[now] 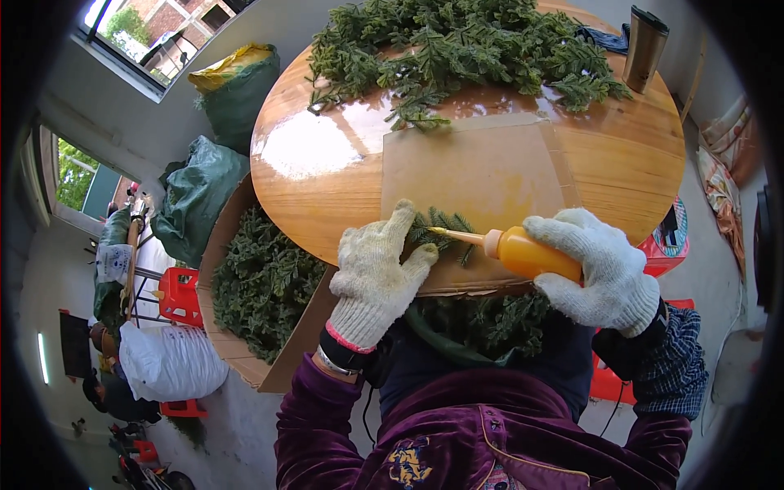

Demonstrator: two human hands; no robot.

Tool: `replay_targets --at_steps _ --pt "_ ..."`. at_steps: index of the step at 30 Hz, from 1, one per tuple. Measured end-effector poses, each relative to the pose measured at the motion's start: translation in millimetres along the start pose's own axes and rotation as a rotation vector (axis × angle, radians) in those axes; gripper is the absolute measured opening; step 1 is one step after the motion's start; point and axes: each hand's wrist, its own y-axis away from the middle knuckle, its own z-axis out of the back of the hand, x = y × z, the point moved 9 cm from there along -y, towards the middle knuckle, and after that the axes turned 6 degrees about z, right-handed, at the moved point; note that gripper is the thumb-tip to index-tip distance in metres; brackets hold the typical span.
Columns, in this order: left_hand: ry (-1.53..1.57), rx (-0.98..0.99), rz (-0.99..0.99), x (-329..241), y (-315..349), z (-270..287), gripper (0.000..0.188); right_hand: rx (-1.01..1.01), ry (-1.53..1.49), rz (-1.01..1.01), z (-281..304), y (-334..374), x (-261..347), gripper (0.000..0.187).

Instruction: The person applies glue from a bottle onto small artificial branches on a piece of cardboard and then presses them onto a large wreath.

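A squeeze bottle (539, 253) of orange-yellow liquid lies nearly level in my right hand (600, 265), its white-gloved fingers wrapped round the body. The long pale nozzle points left, and its tip meets a small green fir sprig (445, 229). This sprig rests on a worn cardboard sheet (482, 163) at the near edge of the table. My left hand (376, 273), in a stained whitish glove, is beside the sprig. Its index finger and thumb are spread apart around the sprig's left end; the other fingers look bent. Whether they touch its stem is hidden.
Fir branches (457, 53) heap across the far side of the round wooden table (327, 196). A metal tumbler (645, 49) stands at the far right edge. More greenery fills a cardboard box (224, 253) at left and a green bag (482, 322) at my lap. Red stools and sacks stand around.
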Motion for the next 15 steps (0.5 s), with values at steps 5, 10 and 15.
replay_targets --at_steps 5,10,15 --pt "-0.039 0.066 0.022 1 -5 -1 0.054 0.032 0.006 -0.049 -1 -3 1 0.052" --pt "-0.042 0.143 0.048 3 -10 -4 0.051 0.027 -0.016 -0.044 2 -7 1 0.051" --pt "-0.047 0.264 0.085 0 -17 -4 0.057 0.028 -0.027 -0.082 2 -10 -5 0.050"
